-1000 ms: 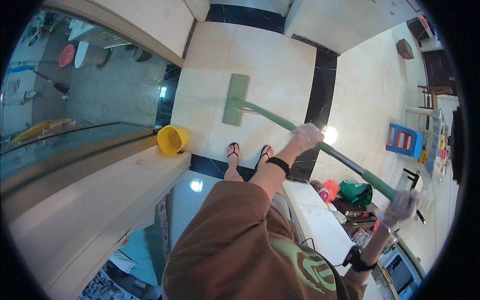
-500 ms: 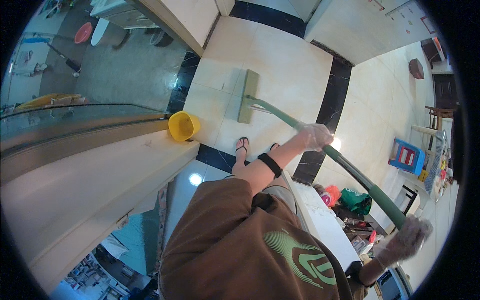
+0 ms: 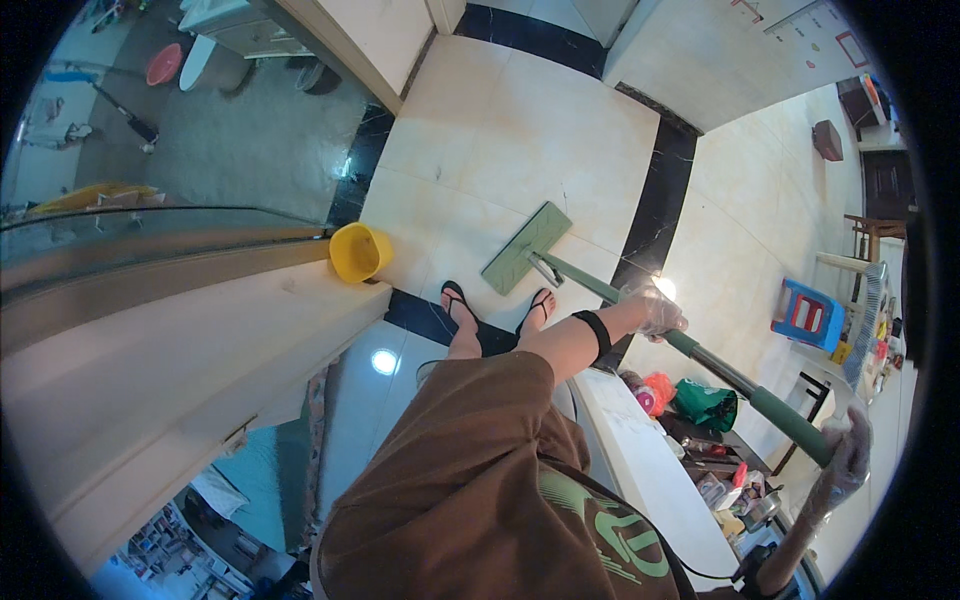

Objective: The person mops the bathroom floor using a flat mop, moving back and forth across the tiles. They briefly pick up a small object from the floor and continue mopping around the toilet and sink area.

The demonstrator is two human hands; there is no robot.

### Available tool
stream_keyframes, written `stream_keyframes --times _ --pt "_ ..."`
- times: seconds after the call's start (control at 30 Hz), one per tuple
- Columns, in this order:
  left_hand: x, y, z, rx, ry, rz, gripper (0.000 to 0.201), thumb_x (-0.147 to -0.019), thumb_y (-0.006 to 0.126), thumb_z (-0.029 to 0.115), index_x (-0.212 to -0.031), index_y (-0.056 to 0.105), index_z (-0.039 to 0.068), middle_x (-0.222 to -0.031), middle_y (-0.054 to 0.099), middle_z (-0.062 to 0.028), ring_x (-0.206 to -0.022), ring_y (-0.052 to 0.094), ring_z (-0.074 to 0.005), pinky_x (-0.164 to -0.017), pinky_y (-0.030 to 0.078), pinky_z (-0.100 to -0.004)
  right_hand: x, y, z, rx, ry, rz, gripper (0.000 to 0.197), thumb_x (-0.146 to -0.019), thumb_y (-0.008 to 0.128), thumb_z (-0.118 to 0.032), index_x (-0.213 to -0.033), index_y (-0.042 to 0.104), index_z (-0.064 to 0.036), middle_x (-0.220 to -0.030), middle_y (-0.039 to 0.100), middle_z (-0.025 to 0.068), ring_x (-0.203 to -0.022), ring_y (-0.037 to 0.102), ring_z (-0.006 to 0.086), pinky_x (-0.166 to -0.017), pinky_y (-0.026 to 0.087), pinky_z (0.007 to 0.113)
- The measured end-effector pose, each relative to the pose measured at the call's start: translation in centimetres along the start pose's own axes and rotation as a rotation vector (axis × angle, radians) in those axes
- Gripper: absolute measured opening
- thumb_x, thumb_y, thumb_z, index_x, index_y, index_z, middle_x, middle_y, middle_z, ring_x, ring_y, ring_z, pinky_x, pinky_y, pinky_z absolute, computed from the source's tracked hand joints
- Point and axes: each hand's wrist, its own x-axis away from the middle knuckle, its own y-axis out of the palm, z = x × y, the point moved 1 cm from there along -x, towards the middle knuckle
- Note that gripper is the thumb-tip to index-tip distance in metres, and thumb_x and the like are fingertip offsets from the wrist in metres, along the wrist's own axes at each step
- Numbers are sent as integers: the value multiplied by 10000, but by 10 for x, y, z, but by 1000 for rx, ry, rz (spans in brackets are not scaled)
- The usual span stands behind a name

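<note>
Gloved fingers of my left hand [image 3: 655, 310] were wrapped closed round the handle [image 3: 728, 371] of a green flat mop [image 3: 527, 248]. My right hand [image 3: 846, 455], also gloved, was at the handle's upper end, fingers partly uncurled; I couldn't tell whether they gripped it. Mop head lay slantwise on pale floor tiles [image 3: 560, 120], just ahead of my sandalled feet [image 3: 462, 314]. Yellow bucket [image 3: 360, 252] stood near, to the left; blue stool [image 3: 806, 316] well apart, to the right.
</note>
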Motion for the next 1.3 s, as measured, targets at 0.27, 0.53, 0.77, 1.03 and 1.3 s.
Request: stream_keyframes --times 0.27,0.53,0.77,1.03,1.3 --pt "0 42 -8 -669 471 -336 122 -800 622 231 -854 669 132 -829 694 -79 -820 668 -273 -636 507 -467 57 -10 -32 1095 -95 -824 410 -674 798 -277 -1014 655 -99 -680 623 175 -653 627 376 -605 481 469" --pt "60 17 -64 -655 202 -28 138 -792 607 231 -778 671 111 -796 688 -120 -782 672 -306 -675 523 -467 84 51 -23 996 -307 -864 349 -801 709 -205 -1083 509 -161 -637 602 135 -592 623 367 -522 484 465" --pt "162 -79 -171 -647 -184 348 128 -782 605 244 -798 688 148 -835 683 -165 -837 678 -342 -682 535 -464 98 179 -63 700 -240 -1109 237 -903 592 -211 -1087 479 -115 -634 606 152 -570 618 390 -499 471 491" --pt "162 -109 -144 -859 35 491 147 -701 701 170 -794 614 99 -786 661 -139 -839 667 -342 -711 532 -472 55 156 -96 818 -348 -877 375 -820 685 -233 -1167 581 -136 -683 625 166 -654 636 371 -590 487 480" --pt "85 -62 25 -723 390 486 175 -678 724 169 -822 631 129 -864 682 -108 -898 656 -330 -794 526 -433 25 -5 -114 978 -421 -571 522 -688 775 -62 -1186 625 -107 -710 642 144 -615 628 288 -604 479 404"
